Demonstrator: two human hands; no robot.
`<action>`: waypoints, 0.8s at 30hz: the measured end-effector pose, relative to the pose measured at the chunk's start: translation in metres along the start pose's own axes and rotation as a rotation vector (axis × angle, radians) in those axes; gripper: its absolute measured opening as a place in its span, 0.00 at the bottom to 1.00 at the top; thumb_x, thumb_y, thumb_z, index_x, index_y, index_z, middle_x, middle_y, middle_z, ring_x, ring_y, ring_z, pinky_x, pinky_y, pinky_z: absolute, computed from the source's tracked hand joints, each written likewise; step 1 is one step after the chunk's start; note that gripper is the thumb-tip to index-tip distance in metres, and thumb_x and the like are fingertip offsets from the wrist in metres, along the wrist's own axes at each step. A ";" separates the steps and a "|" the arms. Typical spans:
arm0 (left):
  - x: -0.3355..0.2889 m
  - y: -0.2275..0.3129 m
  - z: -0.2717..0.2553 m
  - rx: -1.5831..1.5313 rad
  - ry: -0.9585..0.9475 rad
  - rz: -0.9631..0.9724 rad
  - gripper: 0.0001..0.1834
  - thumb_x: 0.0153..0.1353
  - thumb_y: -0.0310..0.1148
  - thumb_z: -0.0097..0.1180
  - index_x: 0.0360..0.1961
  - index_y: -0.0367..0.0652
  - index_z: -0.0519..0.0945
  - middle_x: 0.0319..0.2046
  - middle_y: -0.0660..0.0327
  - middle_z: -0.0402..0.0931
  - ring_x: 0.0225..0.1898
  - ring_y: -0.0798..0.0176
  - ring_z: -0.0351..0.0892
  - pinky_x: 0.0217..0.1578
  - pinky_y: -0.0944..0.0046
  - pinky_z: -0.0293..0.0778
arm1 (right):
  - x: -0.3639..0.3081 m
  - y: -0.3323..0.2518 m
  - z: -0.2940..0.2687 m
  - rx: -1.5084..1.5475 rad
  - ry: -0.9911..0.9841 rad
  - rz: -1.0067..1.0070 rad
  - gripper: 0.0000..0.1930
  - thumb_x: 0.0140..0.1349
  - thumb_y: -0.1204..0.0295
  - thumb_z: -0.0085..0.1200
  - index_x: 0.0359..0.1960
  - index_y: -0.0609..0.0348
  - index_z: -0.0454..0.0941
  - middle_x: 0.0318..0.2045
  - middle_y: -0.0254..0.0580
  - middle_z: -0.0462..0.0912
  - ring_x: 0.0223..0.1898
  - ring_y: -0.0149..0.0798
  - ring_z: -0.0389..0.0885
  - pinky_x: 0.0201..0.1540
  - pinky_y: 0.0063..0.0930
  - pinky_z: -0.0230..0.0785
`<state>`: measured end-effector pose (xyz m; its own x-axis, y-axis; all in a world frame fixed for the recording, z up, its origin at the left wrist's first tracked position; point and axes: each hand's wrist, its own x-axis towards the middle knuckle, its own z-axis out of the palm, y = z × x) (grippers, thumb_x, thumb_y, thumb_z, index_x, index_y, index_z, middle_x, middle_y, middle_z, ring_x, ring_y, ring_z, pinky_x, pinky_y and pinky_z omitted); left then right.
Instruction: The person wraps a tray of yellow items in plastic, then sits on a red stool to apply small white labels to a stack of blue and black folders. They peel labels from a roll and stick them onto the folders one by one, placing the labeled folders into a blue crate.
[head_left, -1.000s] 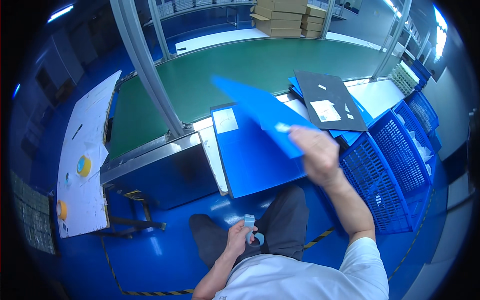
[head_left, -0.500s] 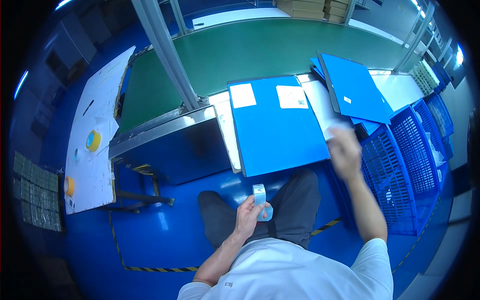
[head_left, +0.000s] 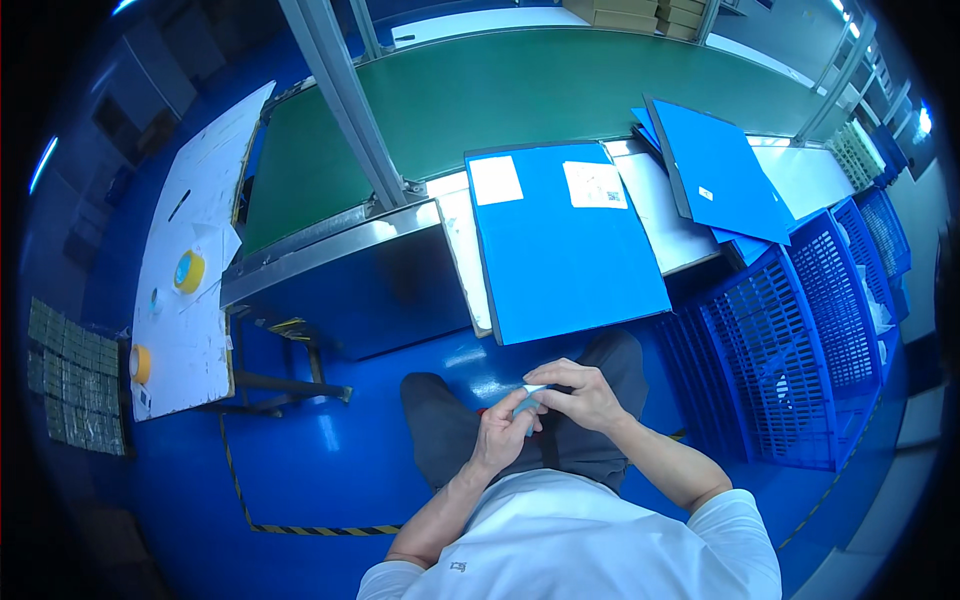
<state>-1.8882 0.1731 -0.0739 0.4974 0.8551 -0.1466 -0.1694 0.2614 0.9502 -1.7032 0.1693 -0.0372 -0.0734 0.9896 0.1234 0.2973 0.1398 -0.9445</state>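
Note:
Above my lap, my left hand [head_left: 502, 432] is closed round a light blue label roll [head_left: 525, 404], mostly hidden by the fingers. Meeting it from the right, my right hand [head_left: 585, 393] pinches at the white end of the strip [head_left: 533, 388] with thumb and fingertips. Just beyond my hands lies a flat blue box [head_left: 570, 270], its near edge overhanging the bench. Two white labels sit on its far part, a plain one [head_left: 497, 180] at left and a printed one [head_left: 597, 186] at right.
More blue panels [head_left: 720, 170] lie stacked at the right, the top one bearing a small white sticker. Blue crates [head_left: 765, 350] stand below them. A green conveyor [head_left: 480, 90] runs behind a metal post [head_left: 345, 100]. Tape rolls [head_left: 189, 271] rest on the white side table [head_left: 180, 340].
My right hand has come down from beside the blue box to the label roll and now pinches the strip's end. The left hand keeps its hold. The view has shifted slightly.

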 end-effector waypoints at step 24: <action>-0.016 -0.036 -0.022 -0.033 0.056 -0.120 0.26 0.67 0.24 0.50 0.66 0.38 0.67 0.37 0.57 0.81 0.30 0.70 0.79 0.34 0.68 0.77 | 0.100 -0.029 -0.036 -0.956 -0.040 -0.391 0.19 0.65 0.59 0.59 0.54 0.52 0.82 0.59 0.42 0.78 0.64 0.45 0.71 0.66 0.46 0.60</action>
<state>-1.9091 0.1596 -0.1120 0.4675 0.8402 -0.2747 -0.1402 0.3773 0.9154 -1.6849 0.2655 0.0137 -0.3539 0.8702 0.3429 0.8770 0.4361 -0.2017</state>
